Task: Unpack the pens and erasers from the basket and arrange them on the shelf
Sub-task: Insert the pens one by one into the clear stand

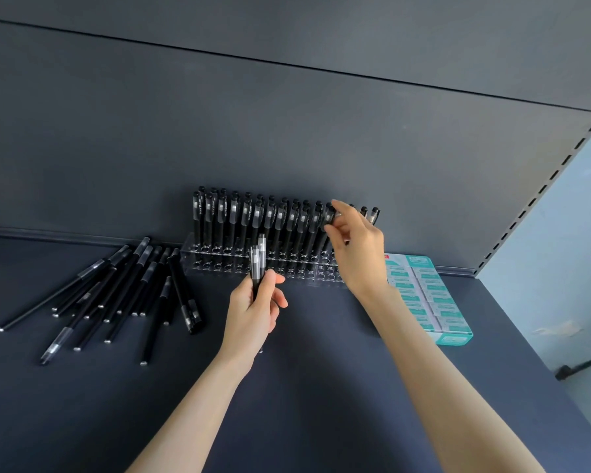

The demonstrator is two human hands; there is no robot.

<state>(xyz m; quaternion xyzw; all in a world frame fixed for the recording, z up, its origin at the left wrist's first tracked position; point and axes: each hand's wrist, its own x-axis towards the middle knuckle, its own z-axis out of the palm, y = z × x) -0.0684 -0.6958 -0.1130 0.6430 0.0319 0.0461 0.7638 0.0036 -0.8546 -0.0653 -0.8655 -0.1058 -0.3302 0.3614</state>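
A dark slate-coloured shop shelf (321,387) backed by a matching panel (287,131) fills the view, with a slotted upright (539,189) rising at far right. A clear acrylic pen holder (219,264) stands against the panel at the far edge of the shelf. Its back rows are filled with upright black capped pens (256,220), and rows of holes show along its near side. The person's right hand (359,254) reaches to the right part of the holder, thumb and fingers (342,206) pinched on the cap of one standing pen (329,215). The left hand (253,312), nearer and just left of centre, grips a small bunch of black pens (258,261) upright in front of the holder, fingers (277,298) curled round the barrels; how many pens it holds cannot be told. Left of the holder a loose pile of black pens (116,288) lies fanned on the shelf, some crossing one another. Just right of the holder, partly hidden behind the right forearm, a teal-and-white display box of erasers (430,298) sits flat on the shelf, running from the panel toward the near edge.
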